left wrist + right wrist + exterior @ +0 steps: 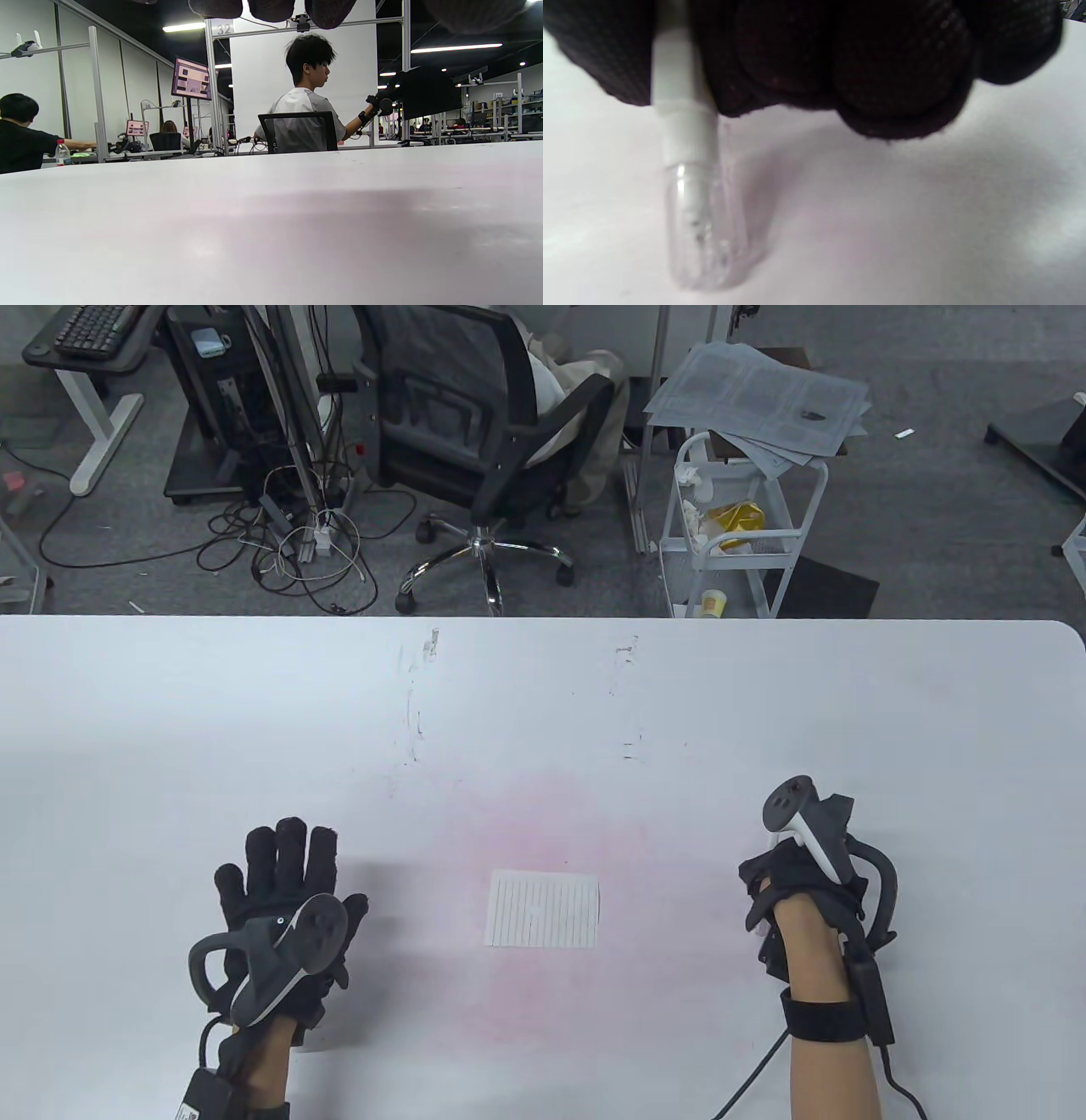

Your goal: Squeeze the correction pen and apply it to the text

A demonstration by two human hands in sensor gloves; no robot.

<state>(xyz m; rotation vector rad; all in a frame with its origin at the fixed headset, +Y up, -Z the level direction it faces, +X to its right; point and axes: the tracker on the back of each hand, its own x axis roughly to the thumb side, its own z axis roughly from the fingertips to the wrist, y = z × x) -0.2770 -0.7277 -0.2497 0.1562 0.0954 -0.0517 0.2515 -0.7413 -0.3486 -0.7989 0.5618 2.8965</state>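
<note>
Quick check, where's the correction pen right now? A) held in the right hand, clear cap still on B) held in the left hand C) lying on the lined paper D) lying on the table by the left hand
A: the right wrist view shows the right hand gripping the correction pen, its clear cap still on and pointing down at the table.
</note>
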